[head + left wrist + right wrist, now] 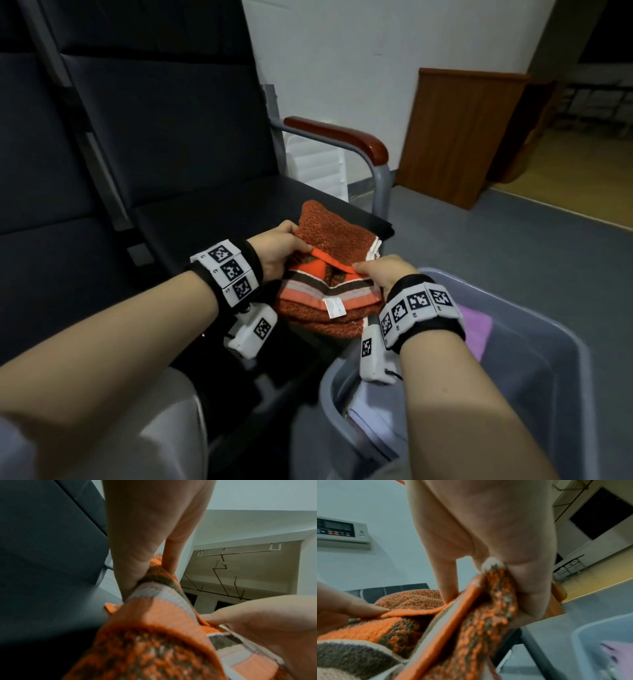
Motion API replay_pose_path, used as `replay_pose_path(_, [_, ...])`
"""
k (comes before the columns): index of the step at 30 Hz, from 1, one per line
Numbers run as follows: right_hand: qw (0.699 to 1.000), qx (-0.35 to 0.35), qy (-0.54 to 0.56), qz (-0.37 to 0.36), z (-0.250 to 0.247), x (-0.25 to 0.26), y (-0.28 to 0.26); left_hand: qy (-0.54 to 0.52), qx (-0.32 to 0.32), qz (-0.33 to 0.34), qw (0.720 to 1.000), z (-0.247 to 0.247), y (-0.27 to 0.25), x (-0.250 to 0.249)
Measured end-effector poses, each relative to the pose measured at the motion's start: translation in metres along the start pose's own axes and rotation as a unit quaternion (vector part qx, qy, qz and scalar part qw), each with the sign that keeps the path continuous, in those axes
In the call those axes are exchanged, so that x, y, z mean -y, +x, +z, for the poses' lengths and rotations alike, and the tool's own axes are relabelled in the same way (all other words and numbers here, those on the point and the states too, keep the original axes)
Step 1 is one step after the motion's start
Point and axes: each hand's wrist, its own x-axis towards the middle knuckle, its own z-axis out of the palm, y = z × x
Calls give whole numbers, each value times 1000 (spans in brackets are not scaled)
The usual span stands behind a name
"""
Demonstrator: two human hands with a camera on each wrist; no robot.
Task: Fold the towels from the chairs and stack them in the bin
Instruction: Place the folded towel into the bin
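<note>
Orange towel [329,274] pinched between left hand [279,251], right hand [385,274], beside bin [548,342]

Armrest [337,132] walls chair's right side; open bin [534,329] below right, purple towel [474,330] inside.

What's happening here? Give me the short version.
A person is folding an orange patterned towel on the dark chair seat. The left hand and right hand each pinch its edge, partway through a fold. Beside the chair, the grey bin already holds a purple towel.
</note>
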Motion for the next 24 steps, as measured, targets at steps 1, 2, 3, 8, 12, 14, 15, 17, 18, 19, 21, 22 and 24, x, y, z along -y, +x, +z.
replay_pose_path(1, [1000, -2, -6, 11, -8, -7, 2, -3, 11, -4, 1000, 10, 3, 4])
replay_pose_path(2, [1000, 3, -12, 20, -15, -11, 1, -6, 20, -7, 1000, 18, 6, 8])
replay_pose_path(3, [999, 1, -17, 35, -24, -19, 3, -7, 33, -12, 999, 30, 10, 13])
replay_pose_path(8, [991, -33, -100, 83, -63, -45, 0, -3, 57, -16, 998, 77, 19, 40])
replay_pose_path(12, [974, -53, -197, 101, -91, -72, -5, 34, 79, -26, 996, 118, 19, 64])
replay_pose_path(14, [966, -51, -224, 120, -98, -81, -6, 49, 94, -28, 994, 136, 19, 73])
replay_pose_path(15, [961, -36, -240, 135, -101, -87, -4, 55, 99, -35, 993, 144, 20, 77])
replay_pose_path(17, [948, -20, -280, 153, -104, -95, -3, 74, 107, -58, 990, 157, 23, 88])
replay_pose_path(18, [942, -9, -299, 153, -105, -101, -2, 89, 118, -66, 987, 162, 22, 92])
replay_pose_path(19, [932, 6, -327, 157, -103, -104, -2, 102, 127, -75, 984, 166, 22, 96])
replay_pose_path(21, [903, 65, -391, 165, -98, -109, -6, 139, 143, -100, 975, 172, 25, 105])
replay_pose_path(22, [892, 87, -414, 161, -96, -114, -2, 165, 147, -107, 969, 174, 27, 107])
replay_pose_path(24, [877, 114, -437, 163, -90, -117, -1, 206, 152, -121, 959, 176, 28, 110])
